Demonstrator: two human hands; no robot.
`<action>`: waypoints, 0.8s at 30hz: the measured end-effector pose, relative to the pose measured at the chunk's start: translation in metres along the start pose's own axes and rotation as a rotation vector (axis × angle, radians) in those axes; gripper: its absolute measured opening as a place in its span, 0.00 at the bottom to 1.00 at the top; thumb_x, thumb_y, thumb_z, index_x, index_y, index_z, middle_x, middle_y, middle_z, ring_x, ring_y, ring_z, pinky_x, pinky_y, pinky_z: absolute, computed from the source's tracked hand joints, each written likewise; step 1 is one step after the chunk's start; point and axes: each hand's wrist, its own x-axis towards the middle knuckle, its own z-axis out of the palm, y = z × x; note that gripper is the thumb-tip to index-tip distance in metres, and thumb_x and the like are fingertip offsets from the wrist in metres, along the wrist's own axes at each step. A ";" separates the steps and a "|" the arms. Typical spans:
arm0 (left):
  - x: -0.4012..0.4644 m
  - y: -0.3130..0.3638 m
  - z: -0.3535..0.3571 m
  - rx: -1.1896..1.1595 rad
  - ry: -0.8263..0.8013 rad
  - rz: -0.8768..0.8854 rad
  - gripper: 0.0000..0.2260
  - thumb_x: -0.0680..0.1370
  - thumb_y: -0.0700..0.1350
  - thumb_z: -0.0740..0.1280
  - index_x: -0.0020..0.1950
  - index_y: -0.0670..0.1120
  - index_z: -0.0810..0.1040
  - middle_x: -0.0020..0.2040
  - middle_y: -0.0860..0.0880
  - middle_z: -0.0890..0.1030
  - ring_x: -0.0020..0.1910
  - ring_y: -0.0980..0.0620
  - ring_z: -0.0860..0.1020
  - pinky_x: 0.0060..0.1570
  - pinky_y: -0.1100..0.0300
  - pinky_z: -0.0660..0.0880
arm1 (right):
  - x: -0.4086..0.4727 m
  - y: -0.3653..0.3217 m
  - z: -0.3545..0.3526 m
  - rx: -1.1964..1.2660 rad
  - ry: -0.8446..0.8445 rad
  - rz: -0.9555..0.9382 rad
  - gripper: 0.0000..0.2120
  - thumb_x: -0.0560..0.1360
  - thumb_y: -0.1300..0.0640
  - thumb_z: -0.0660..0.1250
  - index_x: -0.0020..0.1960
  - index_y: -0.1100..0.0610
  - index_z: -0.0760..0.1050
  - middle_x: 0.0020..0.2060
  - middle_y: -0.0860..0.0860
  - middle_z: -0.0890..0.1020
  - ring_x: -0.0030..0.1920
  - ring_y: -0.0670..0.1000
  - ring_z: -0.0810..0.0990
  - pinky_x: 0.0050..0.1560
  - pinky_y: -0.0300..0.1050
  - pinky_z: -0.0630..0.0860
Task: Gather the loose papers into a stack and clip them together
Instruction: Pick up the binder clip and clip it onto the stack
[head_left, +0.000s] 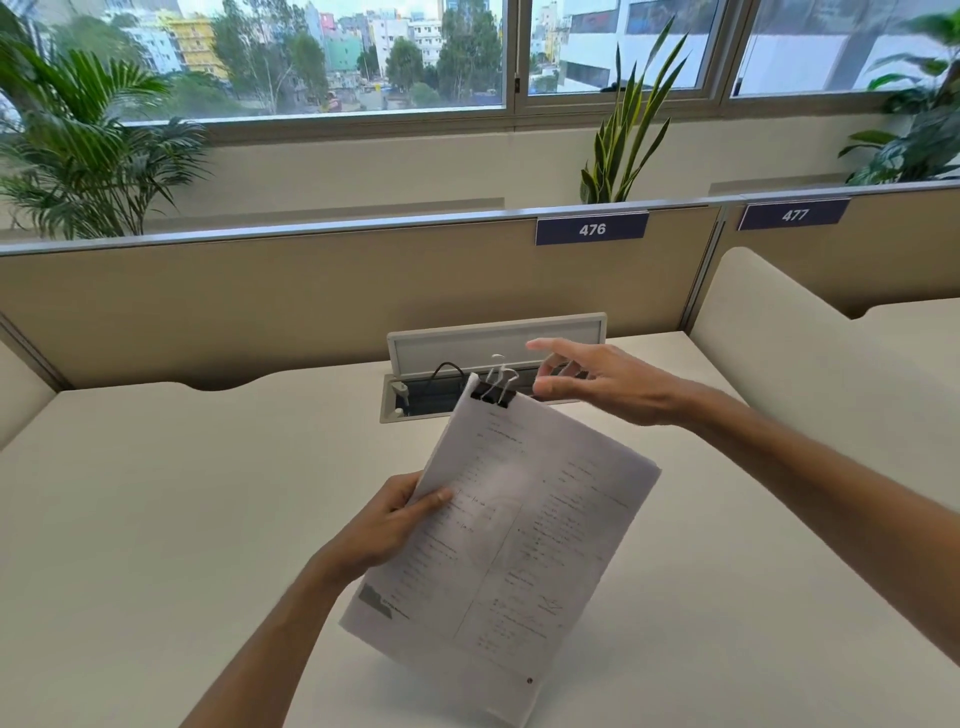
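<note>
Head view: one moment at an office desk, catalogued below.
Paper stack (498, 540): printed sheets gathered into one squared bundle, held tilted above the surface (156, 519), not resting on it.
Binder clip (493, 392): black body seated on the far top edge of the stack, near its left corner; wire handles are seen raised above the edge.
Left hand (384, 525): closed on the near left edge of the stack, thumb laid on the top sheet, fingers hidden beneath.
Right hand (592, 382): open and empty, fingers loosely spread, just beside the clip and apart from it.
Background: an opened cable tray (441, 400) with a dark cable (447, 370) lies behind the stack; a partition label (592, 228) reading 476 is fixed above.
Stage, as judged: clipping appears done or nearly so; a check of the grip is what remains.
Advice for the step: the stack should be kept firmly pinched so no sheet slides; the clip's bite should be confirmed to reach every sheet; the handles may be folded flat against the paper.
Risk, as judged: a clip set close to one corner may let the opposite corner fan out.
</note>
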 end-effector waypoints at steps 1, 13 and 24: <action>-0.001 -0.001 -0.002 -0.027 0.029 -0.002 0.16 0.78 0.57 0.64 0.54 0.46 0.80 0.47 0.48 0.84 0.46 0.44 0.84 0.44 0.53 0.82 | -0.002 0.006 -0.001 0.059 0.019 0.026 0.39 0.69 0.29 0.58 0.74 0.48 0.64 0.57 0.47 0.79 0.56 0.46 0.79 0.56 0.44 0.74; 0.006 -0.017 -0.024 -0.503 0.357 -0.075 0.14 0.80 0.45 0.64 0.63 0.42 0.77 0.58 0.40 0.83 0.55 0.37 0.82 0.50 0.44 0.82 | -0.040 0.035 0.105 0.705 0.155 0.256 0.25 0.69 0.44 0.70 0.62 0.56 0.77 0.51 0.52 0.86 0.49 0.54 0.86 0.45 0.47 0.83; 0.007 -0.041 -0.068 -0.412 0.547 -0.281 0.13 0.80 0.42 0.65 0.63 0.41 0.76 0.51 0.42 0.84 0.48 0.41 0.83 0.47 0.48 0.80 | -0.033 0.010 0.217 0.724 0.223 0.324 0.14 0.82 0.58 0.58 0.66 0.53 0.71 0.58 0.50 0.82 0.47 0.51 0.84 0.28 0.39 0.76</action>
